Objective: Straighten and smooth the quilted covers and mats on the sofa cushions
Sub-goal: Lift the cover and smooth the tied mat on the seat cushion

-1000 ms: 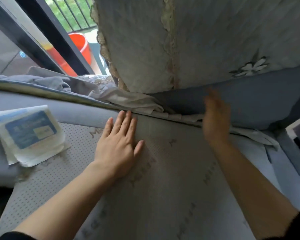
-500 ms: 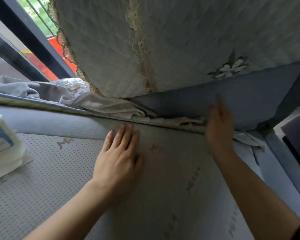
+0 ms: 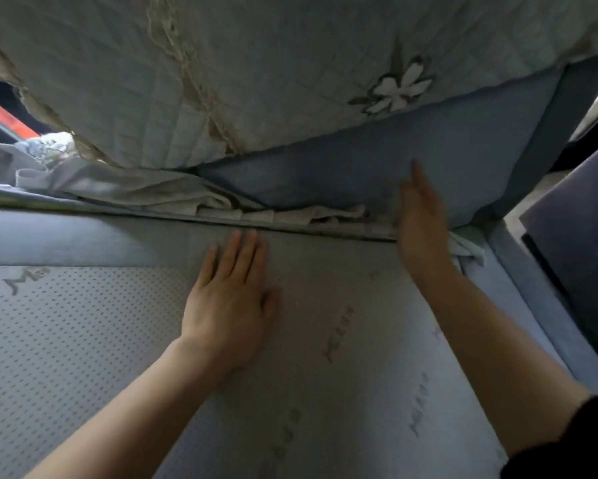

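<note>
Bunching threatens: my left grip [image 3: 230, 299], released, presses flat on the mat [image 3: 325, 375] just before the back cushion [image 3: 377, 167], my right grip [image 3: 422, 219], released too, sits at that cushion's base, where a hard shove could ruck the crumpled cloth [image 3: 173, 198].

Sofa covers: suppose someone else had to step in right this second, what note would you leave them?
Left hand: flat, fingers straight, pressing the dotted seat mat near its back edge.
Right hand: open, blurred, at the crease where the mat meets the blue back cushion.
Quilted cover with the flower hangs over the backrest, its lower edge slanted.
Done: the mat lies flat around the hands.
Left: the crumpled pale cloth is bunched along the crease and probably needs smoothing; then straighten the quilted cover.
</note>
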`<state>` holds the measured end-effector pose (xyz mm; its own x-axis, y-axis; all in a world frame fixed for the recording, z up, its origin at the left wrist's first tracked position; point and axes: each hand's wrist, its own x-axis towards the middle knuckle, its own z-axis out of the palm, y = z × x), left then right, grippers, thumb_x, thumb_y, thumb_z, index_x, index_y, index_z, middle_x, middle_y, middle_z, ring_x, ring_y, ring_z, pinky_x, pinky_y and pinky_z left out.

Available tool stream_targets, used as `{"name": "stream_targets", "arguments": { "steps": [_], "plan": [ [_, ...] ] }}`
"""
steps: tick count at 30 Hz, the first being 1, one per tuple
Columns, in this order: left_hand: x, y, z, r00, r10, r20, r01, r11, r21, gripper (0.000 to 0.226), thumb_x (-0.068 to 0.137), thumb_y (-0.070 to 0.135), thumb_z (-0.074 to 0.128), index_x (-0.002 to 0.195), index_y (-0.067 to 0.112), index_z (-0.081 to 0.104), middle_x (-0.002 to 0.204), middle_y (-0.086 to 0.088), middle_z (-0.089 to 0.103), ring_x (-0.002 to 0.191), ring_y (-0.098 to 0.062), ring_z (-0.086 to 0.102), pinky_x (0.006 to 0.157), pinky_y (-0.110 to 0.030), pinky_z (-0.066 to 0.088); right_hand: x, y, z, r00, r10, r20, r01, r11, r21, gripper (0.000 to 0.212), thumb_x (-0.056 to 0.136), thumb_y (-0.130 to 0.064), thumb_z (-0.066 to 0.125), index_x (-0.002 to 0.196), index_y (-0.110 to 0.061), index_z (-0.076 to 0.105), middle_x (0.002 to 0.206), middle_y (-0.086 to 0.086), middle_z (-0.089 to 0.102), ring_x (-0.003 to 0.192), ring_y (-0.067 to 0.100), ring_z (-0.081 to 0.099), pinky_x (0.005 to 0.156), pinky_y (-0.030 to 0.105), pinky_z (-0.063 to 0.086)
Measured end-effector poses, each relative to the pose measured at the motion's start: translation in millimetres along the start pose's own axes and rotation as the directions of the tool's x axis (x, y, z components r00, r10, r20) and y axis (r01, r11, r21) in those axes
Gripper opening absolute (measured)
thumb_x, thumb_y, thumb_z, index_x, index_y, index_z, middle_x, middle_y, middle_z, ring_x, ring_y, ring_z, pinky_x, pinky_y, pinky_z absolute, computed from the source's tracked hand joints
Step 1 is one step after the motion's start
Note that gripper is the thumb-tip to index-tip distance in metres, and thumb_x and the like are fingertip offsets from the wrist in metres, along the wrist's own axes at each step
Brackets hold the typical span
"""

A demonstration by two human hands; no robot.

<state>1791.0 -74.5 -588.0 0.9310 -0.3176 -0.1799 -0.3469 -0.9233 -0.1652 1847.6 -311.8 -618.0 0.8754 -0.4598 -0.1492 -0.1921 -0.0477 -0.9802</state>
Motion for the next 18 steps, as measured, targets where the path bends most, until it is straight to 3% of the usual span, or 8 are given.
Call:
{"name": "stream_targets", "arguments": {
  "steps": [2, 4, 6, 9, 12, 15, 17, 18],
  "plan": [
    [10, 13, -14, 0.997, 0.019, -0.081, -0.024, 0.998, -0.063, 0.079, 0.085, 0.050, 0.001, 0.153, 0.010, 0.003, 0.161, -0.008, -0.002, 0.148, -0.020, -0.008, 0.116, -0.037, -0.011, -12, 29, 3, 0.988, -0.121, -0.092, 0.106, 0.983, -0.148, 0.054, 0.102, -0.032, 0.028, 0.152, -0.014, 0.018, 0.159, 0.005, 0.016, 0.146, 0.017, 0.016, 0.120, 0.038, 0.012],
    [21, 34, -31, 0.956, 0.036, -0.290, -0.076, 0.989, -0.128, 0.071, 0.092, 0.044, 0.021, 0.151, 0.003, 0.020, 0.159, -0.014, 0.017, 0.148, -0.027, 0.010, 0.118, -0.043, 0.003, -50, 78, 16, 0.961, -0.183, 0.207, 0.256, 0.870, -0.421, 0.068, 0.094, -0.049, 0.016, 0.152, -0.013, 0.007, 0.161, 0.004, 0.005, 0.147, 0.011, -0.001, 0.121, 0.035, 0.000],
    [34, 60, -42, 0.891, 0.031, -0.452, -0.142, 0.967, -0.213, 0.066, 0.095, 0.038, 0.031, 0.150, 0.003, 0.023, 0.158, -0.013, 0.019, 0.147, -0.027, 0.012, 0.119, -0.043, 0.007, -67, 122, 17, 0.876, -0.058, 0.478, 0.369, 0.718, -0.590, 0.080, 0.083, -0.060, 0.000, 0.152, -0.019, 0.003, 0.160, -0.002, -0.002, 0.144, 0.006, -0.009, 0.119, 0.029, -0.007],
    [43, 84, -30, 0.901, 0.057, -0.430, -0.179, 0.952, -0.248, 0.064, 0.096, 0.036, 0.032, 0.151, 0.005, 0.022, 0.160, -0.011, 0.016, 0.148, -0.024, 0.009, 0.120, -0.040, 0.005, -35, 123, 4, 0.802, 0.111, 0.587, 0.211, 0.866, -0.453, 0.073, 0.089, -0.063, 0.022, 0.151, -0.023, 0.026, 0.158, -0.006, 0.019, 0.145, 0.012, 0.016, 0.120, 0.034, 0.012],
    [38, 76, 16, 0.985, 0.101, -0.137, -0.115, 0.989, -0.096, 0.066, 0.094, 0.041, 0.026, 0.147, 0.002, 0.034, 0.156, -0.014, 0.026, 0.146, -0.026, 0.022, 0.117, -0.042, 0.010, 9, 73, -25, 0.943, 0.116, 0.311, -0.082, 0.989, -0.119, 0.038, 0.101, -0.024, 0.041, 0.138, -0.016, 0.047, 0.140, -0.004, 0.046, 0.126, 0.007, 0.042, 0.099, 0.004, 0.029],
    [36, 77, 30, 0.993, 0.042, 0.108, -0.041, 0.999, -0.009, 0.070, 0.095, 0.044, 0.007, 0.152, 0.004, 0.007, 0.160, -0.012, 0.002, 0.149, -0.023, 0.001, 0.120, -0.040, -0.003, 25, 53, -56, 0.964, -0.075, -0.255, 0.071, 0.997, -0.025, 0.049, 0.102, -0.021, 0.034, 0.150, -0.017, 0.026, 0.154, -0.005, 0.029, 0.140, 0.007, 0.026, 0.112, 0.013, 0.018],
    [44, 89, 13, 0.993, 0.012, 0.117, -0.008, 0.999, -0.036, 0.065, 0.097, 0.041, 0.006, 0.152, 0.007, -0.007, 0.160, -0.009, -0.014, 0.147, -0.021, -0.015, 0.119, -0.040, -0.011, 12, 79, -48, 0.973, -0.120, -0.199, 0.080, 0.977, -0.197, 0.058, 0.098, -0.032, 0.028, 0.152, -0.017, 0.017, 0.159, 0.001, 0.018, 0.146, 0.013, 0.016, 0.120, 0.033, 0.013],
    [49, 99, 0, 0.999, 0.015, 0.037, -0.011, 0.995, -0.097, 0.067, 0.095, 0.041, 0.005, 0.152, 0.007, -0.005, 0.161, -0.009, -0.013, 0.147, -0.021, -0.016, 0.119, -0.039, -0.012, -7, 104, -39, 0.995, -0.101, 0.022, 0.101, 0.909, -0.405, 0.064, 0.095, -0.041, 0.022, 0.153, -0.017, 0.011, 0.161, 0.002, 0.011, 0.147, 0.014, 0.008, 0.121, 0.037, 0.008]
  ]
}}
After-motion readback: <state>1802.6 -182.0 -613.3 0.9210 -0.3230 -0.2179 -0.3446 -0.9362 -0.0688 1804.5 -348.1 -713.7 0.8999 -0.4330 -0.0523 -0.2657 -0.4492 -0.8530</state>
